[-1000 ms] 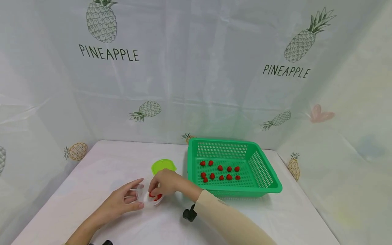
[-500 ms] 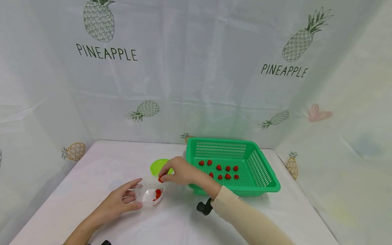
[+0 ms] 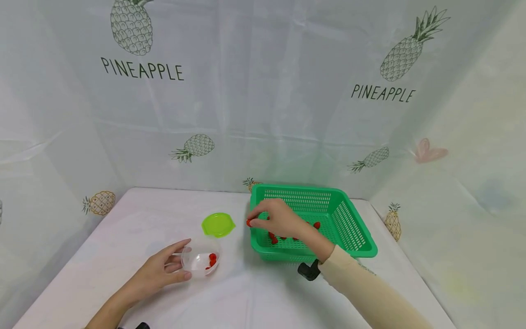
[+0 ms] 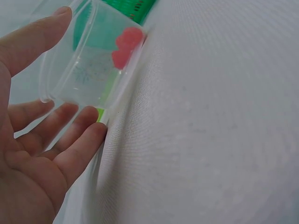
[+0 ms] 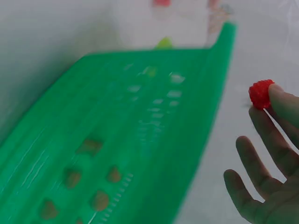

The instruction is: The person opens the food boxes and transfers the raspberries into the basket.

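Note:
My right hand [image 3: 280, 219] pinches a red raspberry [image 5: 261, 94] between thumb and fingertips, above the left rim of the green slotted basket [image 3: 363, 235]. The other fingers spread loosely in the right wrist view. Several red berries [image 3: 317, 225] lie on the basket floor, some hidden behind the hand. My left hand [image 3: 158, 269] rests at the left side of a clear plastic bowl [image 3: 193, 261], its thumb and lightly bent fingers spread about the rim. A few red berries [image 4: 127, 44] sit together at the bowl's far side.
A lime-green lid [image 3: 218, 225] lies flat on the white cloth-covered table [image 3: 164, 210], behind the bowl and left of the basket. A pale curtain [image 3: 263, 114] printed with pineapples stands close behind the basket and along the sides.
My right hand has lifted the raspberry out of the bowl and carried it right and away from me to the basket. The left hand and the bowl stay where they were.

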Action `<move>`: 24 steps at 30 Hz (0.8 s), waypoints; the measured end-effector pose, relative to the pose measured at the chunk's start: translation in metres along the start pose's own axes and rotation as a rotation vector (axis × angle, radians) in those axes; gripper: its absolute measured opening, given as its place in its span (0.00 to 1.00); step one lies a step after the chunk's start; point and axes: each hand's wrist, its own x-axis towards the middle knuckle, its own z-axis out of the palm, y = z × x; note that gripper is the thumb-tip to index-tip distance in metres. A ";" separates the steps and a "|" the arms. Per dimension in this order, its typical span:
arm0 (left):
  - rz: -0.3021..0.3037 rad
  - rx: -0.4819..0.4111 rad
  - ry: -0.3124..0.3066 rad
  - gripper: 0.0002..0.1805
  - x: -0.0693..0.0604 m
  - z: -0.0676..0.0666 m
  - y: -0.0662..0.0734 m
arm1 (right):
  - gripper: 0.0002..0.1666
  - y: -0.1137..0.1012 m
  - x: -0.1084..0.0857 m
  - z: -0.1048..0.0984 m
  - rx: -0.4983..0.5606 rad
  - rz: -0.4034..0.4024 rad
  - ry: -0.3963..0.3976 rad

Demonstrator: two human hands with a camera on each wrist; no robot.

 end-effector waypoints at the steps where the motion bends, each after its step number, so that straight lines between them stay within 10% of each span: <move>1: -0.003 -0.003 -0.001 0.51 0.000 0.000 0.000 | 0.08 0.005 -0.004 -0.003 0.000 0.009 0.013; 24: -0.004 0.010 -0.004 0.50 0.000 -0.001 0.002 | 0.07 0.086 -0.067 -0.008 -0.123 0.020 -0.040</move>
